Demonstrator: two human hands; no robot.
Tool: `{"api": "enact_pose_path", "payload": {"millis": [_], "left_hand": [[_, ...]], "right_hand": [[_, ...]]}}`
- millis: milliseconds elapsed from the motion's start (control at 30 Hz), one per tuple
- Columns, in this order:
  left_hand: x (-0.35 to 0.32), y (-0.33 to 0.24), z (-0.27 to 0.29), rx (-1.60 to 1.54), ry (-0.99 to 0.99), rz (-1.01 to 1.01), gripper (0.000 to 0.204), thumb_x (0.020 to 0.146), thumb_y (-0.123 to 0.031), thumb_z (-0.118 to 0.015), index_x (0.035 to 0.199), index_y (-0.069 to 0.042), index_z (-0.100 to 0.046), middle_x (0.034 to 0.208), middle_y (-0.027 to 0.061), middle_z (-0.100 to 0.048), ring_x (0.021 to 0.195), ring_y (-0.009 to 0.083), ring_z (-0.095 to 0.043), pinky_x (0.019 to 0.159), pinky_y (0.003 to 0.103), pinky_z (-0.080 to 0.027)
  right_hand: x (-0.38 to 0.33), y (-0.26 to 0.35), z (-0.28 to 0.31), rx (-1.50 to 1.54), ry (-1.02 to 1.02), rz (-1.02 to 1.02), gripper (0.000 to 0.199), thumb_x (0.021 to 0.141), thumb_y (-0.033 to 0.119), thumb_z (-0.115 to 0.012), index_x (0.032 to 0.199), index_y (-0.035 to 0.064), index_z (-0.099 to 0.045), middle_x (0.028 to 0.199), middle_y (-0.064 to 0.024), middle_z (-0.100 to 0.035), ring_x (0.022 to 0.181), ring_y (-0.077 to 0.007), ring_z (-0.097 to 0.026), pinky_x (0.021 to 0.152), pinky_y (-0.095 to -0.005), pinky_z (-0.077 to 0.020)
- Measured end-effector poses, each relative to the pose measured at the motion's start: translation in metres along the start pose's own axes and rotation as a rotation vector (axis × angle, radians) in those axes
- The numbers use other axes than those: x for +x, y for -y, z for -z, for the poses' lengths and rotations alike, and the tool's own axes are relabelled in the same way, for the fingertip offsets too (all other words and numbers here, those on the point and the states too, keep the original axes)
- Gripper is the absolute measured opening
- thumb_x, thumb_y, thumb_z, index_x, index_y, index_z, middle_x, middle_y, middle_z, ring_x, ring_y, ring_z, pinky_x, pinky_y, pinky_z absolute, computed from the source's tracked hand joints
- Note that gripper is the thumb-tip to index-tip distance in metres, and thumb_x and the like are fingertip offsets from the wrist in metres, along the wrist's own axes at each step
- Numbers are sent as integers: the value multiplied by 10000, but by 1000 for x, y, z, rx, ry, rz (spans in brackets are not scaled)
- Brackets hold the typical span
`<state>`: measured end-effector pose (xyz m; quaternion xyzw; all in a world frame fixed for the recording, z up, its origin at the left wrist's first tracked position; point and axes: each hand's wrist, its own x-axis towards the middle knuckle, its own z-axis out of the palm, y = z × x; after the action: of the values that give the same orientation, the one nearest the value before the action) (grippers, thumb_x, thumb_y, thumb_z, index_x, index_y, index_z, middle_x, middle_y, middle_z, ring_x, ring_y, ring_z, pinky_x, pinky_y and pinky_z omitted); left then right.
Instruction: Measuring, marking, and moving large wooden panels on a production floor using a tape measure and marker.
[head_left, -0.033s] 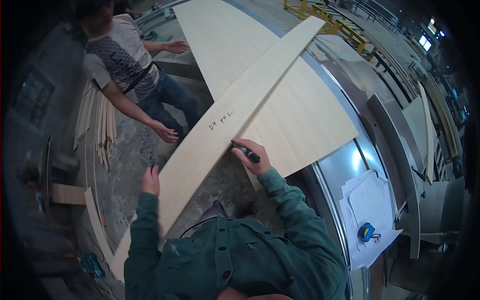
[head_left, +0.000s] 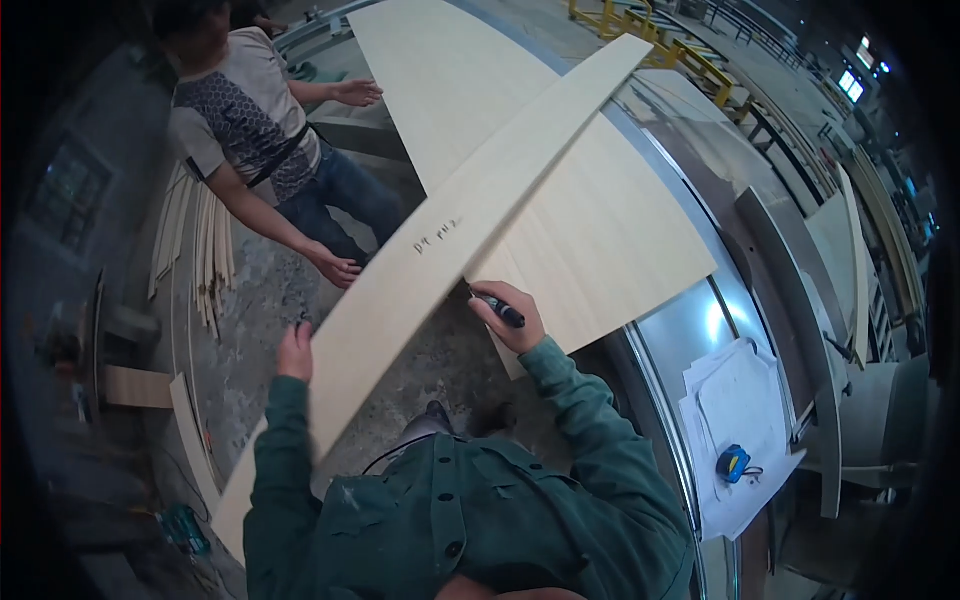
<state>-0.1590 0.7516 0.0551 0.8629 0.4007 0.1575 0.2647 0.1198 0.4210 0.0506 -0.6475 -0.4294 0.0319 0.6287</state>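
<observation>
Seen from above, a person in a dark green work jacket leans over a long, narrow, pale wooden plank [head_left: 440,260] that runs diagonally from the lower left to the upper right. The right hand [head_left: 512,318] is closed in a grip around a black marker pen [head_left: 498,308], with the pen's tip pointing up and left toward the plank's near edge, touching it or just short of it (the contact is too small to judge). The plank lies just above and to the left of that grip. Further up the plank from the grip there is dark handwriting on the wood.

The left hand [head_left: 295,352] rests against the plank's left edge, lower down its length, fingers flat on the wood; I cannot tell whether they curl around the edge.

Beyond the right grip, the plank's far end lies across a wide, pale wooden sheet [head_left: 590,230], which rests on a shiny metal counter [head_left: 690,330]. To the right of the grip, white papers [head_left: 735,400] and a small blue tape measure [head_left: 733,464] lie on the counter.

Across the plank, another person's hand [head_left: 338,268] hovers near its far edge.
</observation>
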Motion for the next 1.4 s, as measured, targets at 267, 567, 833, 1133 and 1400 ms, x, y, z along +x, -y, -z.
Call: {"api": "enact_pose_path", "payload": {"millis": [267, 567, 833, 1133, 1400], "left_hand": [[60, 78, 35, 52, -131, -154, 510, 1013, -382, -423, 1151, 82, -582, 1104, 304, -610, 1024, 432, -578, 900, 451, -448], [74, 80, 22, -35, -64, -200, 514, 1002, -404, -450, 1059, 87, -590, 1031, 328, -607, 969, 484, -551, 837, 482, -438], [96, 67, 106, 14, -98, -344, 439, 1002, -350, -469, 1083, 63, -591, 1006, 305, -614, 913, 460, -568, 817, 462, -457], [-108, -103, 80, -365, 805, -734, 220, 930, -112, -597, 1112, 9, -626, 939, 92, -667, 853, 170, -644, 770, 282, -502], [-260, -156, -11, -684, 1405, -679, 215, 922, -72, -615, 1112, 29, -626, 938, 68, -669, 847, 144, -643, 773, 271, -507]], "right_hand": [[-58, 81, -26, 358, 353, 17, 234, 872, 170, -702, 1044, 36, -618, 948, -77, -625, 864, -182, -615, 757, -312, -496], [-75, 204, -120, 529, 735, 236, 232, 896, 226, -664, 1006, 24, -638, 931, -129, -664, 879, -302, -640, 759, -375, -505], [-103, 198, -143, 306, 211, 44, 206, 880, 151, -685, 1047, 36, -645, 958, -110, -644, 877, -245, -632, 769, -338, -508], [-161, 250, -89, 256, -211, -258, 210, 873, 175, -706, 1011, 18, -681, 875, -78, -684, 805, -144, -634, 719, -281, -489], [-302, 300, -37, 45, -553, -259, 160, 845, 177, -708, 832, 24, -661, 700, -76, -657, 605, -159, -608, 582, -289, -477]]}}
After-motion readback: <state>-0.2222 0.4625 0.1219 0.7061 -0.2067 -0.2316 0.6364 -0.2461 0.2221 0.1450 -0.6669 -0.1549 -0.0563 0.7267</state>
